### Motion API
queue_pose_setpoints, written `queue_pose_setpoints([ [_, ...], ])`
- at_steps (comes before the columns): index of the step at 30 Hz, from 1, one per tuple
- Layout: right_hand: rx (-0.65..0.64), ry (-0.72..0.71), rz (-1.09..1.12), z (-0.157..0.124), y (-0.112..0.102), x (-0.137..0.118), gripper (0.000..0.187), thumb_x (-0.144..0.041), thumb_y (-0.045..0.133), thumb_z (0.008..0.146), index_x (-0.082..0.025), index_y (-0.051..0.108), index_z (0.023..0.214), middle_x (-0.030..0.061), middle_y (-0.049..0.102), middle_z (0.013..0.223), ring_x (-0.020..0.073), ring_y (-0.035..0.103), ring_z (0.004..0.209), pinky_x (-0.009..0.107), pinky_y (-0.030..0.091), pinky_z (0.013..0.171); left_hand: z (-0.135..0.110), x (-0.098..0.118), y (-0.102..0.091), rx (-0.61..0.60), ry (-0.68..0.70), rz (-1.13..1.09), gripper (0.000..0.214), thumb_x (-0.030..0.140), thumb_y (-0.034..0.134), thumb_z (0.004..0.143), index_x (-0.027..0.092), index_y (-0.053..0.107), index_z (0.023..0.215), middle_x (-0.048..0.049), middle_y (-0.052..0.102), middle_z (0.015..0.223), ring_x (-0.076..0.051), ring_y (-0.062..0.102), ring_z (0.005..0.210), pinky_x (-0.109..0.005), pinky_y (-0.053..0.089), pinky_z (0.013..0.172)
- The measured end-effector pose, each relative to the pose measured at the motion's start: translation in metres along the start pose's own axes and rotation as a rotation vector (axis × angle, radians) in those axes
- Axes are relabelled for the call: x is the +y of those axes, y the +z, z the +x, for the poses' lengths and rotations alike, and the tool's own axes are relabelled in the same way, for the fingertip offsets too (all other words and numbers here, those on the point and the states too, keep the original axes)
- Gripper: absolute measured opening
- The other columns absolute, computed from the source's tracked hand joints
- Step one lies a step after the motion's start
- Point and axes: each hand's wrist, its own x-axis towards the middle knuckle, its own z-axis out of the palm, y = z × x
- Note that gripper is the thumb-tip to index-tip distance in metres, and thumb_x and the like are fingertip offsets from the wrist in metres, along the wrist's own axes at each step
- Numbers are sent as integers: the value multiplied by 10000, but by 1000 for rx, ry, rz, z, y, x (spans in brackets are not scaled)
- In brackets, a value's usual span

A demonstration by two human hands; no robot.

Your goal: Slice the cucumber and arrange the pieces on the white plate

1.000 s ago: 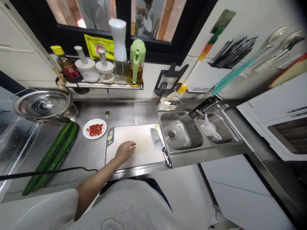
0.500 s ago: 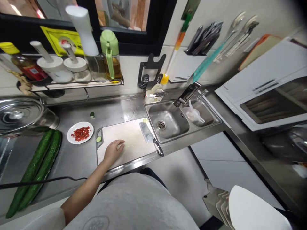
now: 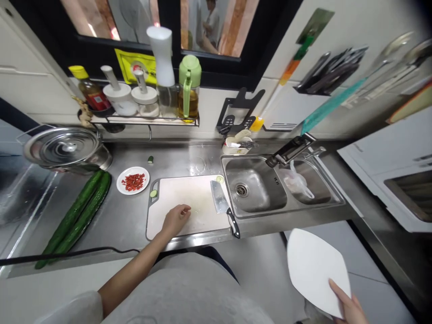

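Observation:
At the lower right, my right hand [image 3: 351,308] grips a white squarish plate [image 3: 315,265] by its edge, the thumb lying on the upper face. The plate is held out over the floor, right of my body. My left hand [image 3: 176,220] rests at the near side of a white cutting board [image 3: 168,193], fingers loosely bent and nothing in them. A cleaver [image 3: 220,198] lies on the board's right side, its black handle reaching over the counter edge. Cucumber end pieces [image 3: 153,193] sit at the board's far corners.
Two cucumbers [image 3: 81,211] lie at the left, near a lidded steel pot [image 3: 67,146]. A white plate [image 3: 147,185] carries chopped red pieces. Right of the board is a double sink [image 3: 253,211] with a faucet [image 3: 290,150]. Seasoning bottles stand on a wall rack [image 3: 145,119].
The white plate has moved up and left, and my right hand has come into view holding it. My left hand stays over the board. The whole view has shifted right and slightly down.

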Motion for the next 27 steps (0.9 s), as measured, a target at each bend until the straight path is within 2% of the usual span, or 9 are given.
queue_pose_setpoints([
  [3,-44,11,-21,17,68,-18,734,-338,803,422,-348,601,1127,111,585,1278,311,651,987,353,584,655,-2,6,13,-24,-65,-111,241,311,524,798,212,663,969,-18,691,874,-138,619,738,-277,498,708],
  [5,-140,-10,11,23,119,-32,598,-296,796,421,-260,634,996,117,671,1133,313,679,910,377,598,673,-2,10,19,-26,-91,-181,244,325,531,792,210,667,959,-17,691,854,-133,619,727,-265,499,692],
  [10,-338,-64,89,28,247,-63,448,-222,769,483,-194,624,906,54,732,836,234,691,746,316,583,641,2,17,28,10,-124,-277,249,358,554,782,205,667,942,-21,694,852,-136,624,738,-265,505,686],
  [13,-471,-82,75,30,307,-72,427,-176,750,523,-190,621,930,38,729,810,206,680,706,307,572,630,11,23,29,23,-169,-430,270,403,546,804,189,652,932,-36,693,849,-138,632,749,-274,511,703],
  [17,-567,-127,75,32,364,-78,404,-115,727,536,-178,620,921,26,721,798,170,660,680,276,554,636,36,37,27,3,-289,-783,399,482,515,838,163,582,1067,-64,685,861,-124,642,718,-270,518,675],
  [19,-581,-130,71,32,386,-80,411,-100,716,540,-180,613,930,15,715,787,158,647,664,268,546,633,54,43,24,29,-303,-879,424,468,583,804,158,557,1093,-56,677,837,-118,643,716,-262,519,678],
  [21,-584,-133,53,32,406,-81,414,-101,702,552,-180,603,946,10,706,773,149,630,642,260,536,612,74,45,23,100,-313,-914,421,385,672,748,154,545,1076,-25,658,761,-108,635,688,-255,520,682],
  [24,-576,-172,-1,33,433,-85,445,-126,686,582,-184,587,1012,19,703,821,142,617,655,245,520,598,103,41,23,236,-350,-940,375,251,693,702,149,533,1026,20,618,666,-86,602,600,-241,515,650],
  [27,-580,-315,-205,39,456,-92,407,-210,619,673,-177,574,1076,34,697,874,141,609,667,231,497,579,131,31,22,323,-382,-925,331,176,669,668,137,536,968,41,589,595,-76,564,523,-225,492,600],
])
